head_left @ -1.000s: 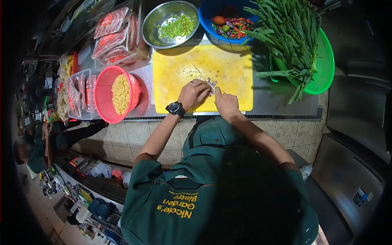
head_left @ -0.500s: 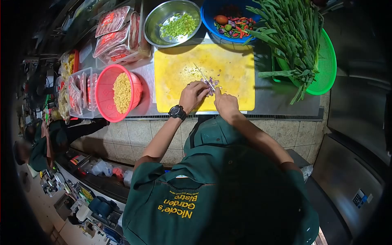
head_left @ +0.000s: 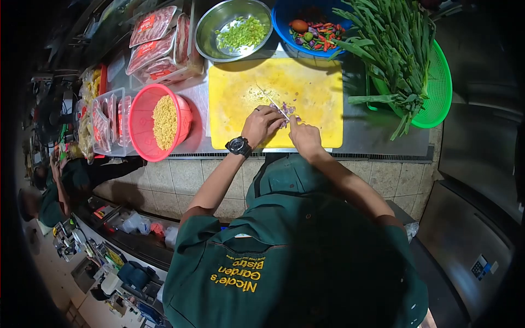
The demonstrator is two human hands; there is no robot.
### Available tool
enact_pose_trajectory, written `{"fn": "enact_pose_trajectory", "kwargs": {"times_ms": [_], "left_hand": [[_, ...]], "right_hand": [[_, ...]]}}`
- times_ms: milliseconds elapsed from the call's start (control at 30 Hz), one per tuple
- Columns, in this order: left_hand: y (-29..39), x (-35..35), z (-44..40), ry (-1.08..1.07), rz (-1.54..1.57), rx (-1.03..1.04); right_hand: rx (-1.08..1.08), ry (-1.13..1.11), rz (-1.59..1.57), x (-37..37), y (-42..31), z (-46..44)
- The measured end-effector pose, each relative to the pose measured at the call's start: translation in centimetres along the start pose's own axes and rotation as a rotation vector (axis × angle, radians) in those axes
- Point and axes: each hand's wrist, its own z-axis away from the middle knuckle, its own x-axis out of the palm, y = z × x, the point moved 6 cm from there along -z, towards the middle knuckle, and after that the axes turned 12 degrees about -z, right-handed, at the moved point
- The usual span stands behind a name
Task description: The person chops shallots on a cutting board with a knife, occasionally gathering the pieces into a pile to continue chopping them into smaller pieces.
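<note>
My right hand [head_left: 305, 138] is closed round the handle of a knife [head_left: 273, 103], whose blade points up and to the left over the yellow cutting board [head_left: 229, 82]. Small purple pieces, which look like onion [head_left: 290, 109], lie beside the blade. My left hand [head_left: 260, 125], with a black watch on its wrist, rests on the board left of the blade. Its fingers are bent and pressed together against the purple pieces; what lies under the fingertips is hidden. Pale green bits are scattered near the knife's tip.
Behind the board stand a steel bowl [head_left: 206, 38] of chopped greens and a blue basin [head_left: 281, 24] with chillies. A red basket [head_left: 141, 120] and packed meat [head_left: 150, 54] are left, leafy stalks [head_left: 391, 49] on a green basket [head_left: 442, 82] right. Another person [head_left: 60, 188] is far left.
The purple pieces have spread a little to the right of the blade. Both hands keep nearly the same place on the board, and the whole view has shifted slightly.
</note>
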Motion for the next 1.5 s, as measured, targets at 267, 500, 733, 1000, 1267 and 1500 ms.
{"fn": "enact_pose_trajectory", "kwargs": {"times_ms": [267, 500, 733, 1000, 1267, 1500], "left_hand": [[0.3, -0.8, 0.2, 0.054, 0.039, -0.052], [-0.6, 0.0, 0.9, 0.01, 0.017, -0.023], [-0.5, -1.3, 0.7, -0.023, 0.082, -0.163], [-1.6, -0.4, 0.7, -0.064, 0.168, -0.219], [-1.6, -0.9, 0.9, -0.078, 0.08, -0.245], [-1.4, -0.6, 0.9, -0.025, 0.125, -0.043]], "right_hand": [[-0.012, 0.047, 0.015, -1.3, -0.9, -0.4], [0.013, -0.012, -0.039, -0.3, -1.2, -0.4], [0.007, -0.04, -0.03, -1.7, -1.9, 0.1], [0.014, -0.025, -0.023, -0.1, -1.3, -0.6], [-0.053, 0.074, -0.002, -0.5, -1.9, 0.4], [-0.034, 0.034, -0.107, -0.2, -1.6, 0.3]]}}
